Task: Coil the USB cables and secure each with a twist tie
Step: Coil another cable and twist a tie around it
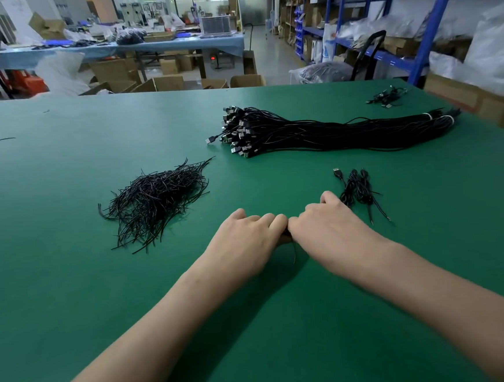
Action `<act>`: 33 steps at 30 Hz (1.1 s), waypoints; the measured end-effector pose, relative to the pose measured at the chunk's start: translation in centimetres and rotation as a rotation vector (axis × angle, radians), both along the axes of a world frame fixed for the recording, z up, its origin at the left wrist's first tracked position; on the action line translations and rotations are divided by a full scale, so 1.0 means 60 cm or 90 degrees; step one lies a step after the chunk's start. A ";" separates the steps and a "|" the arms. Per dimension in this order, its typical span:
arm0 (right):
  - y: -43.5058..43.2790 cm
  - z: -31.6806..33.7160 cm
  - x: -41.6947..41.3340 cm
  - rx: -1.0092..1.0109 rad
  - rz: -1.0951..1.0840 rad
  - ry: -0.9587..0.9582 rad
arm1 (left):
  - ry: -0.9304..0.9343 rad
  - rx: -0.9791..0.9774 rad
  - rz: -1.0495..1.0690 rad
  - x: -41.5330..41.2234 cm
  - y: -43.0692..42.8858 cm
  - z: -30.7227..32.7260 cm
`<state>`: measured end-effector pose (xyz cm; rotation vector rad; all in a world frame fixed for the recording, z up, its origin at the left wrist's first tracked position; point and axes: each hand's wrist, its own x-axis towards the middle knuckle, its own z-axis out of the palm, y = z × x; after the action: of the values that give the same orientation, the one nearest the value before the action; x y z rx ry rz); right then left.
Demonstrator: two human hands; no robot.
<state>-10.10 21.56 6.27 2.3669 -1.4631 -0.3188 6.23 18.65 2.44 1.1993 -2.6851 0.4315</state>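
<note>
Lying left of the hands is a loose pile of ties (155,198), while finished coils (357,190) sit just beside the right hand (322,224) and a long cable bundle (330,132) stretches across behind, well apart. The left hand (248,236) and the right meet at the knuckles, fingers curled round a dark cable (287,237) they mostly hide, a thin strand (295,255) trailing below. Everything rests on a green table (69,265); open boxes (170,82), contents unseen, and blue shelves (430,26) stand beyond.

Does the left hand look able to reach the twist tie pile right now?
Probably yes: only bare table separates the left hand from the twist tie pile. It is busy, though, pinching a dark item with the right hand.
</note>
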 end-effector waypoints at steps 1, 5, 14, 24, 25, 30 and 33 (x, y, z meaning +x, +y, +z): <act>-0.006 -0.002 -0.005 -0.015 0.011 0.018 | 0.003 -0.004 -0.011 0.000 0.000 -0.001; -0.021 -0.009 -0.032 0.000 0.048 0.027 | 0.005 -0.022 -0.027 -0.005 -0.006 -0.005; -0.024 0.017 -0.041 0.180 -0.004 -0.081 | 0.008 -0.115 -0.055 -0.010 -0.005 -0.006; -0.055 0.072 -0.049 0.574 -0.121 -0.380 | 0.051 -0.109 -0.106 -0.010 0.009 0.010; -0.057 0.077 -0.052 0.616 -0.128 -0.398 | 0.064 -0.109 -0.109 -0.010 0.010 0.012; -0.055 0.109 -0.046 0.647 -0.122 -0.274 | 0.105 -0.058 -0.113 -0.016 0.016 0.009; -0.051 0.135 -0.061 0.391 -0.044 -0.285 | 0.214 0.033 -0.075 -0.012 0.018 0.009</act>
<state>-13.75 18.52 14.37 3.0256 -1.8549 -0.2998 5.49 19.71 3.00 1.0157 -2.4705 0.1290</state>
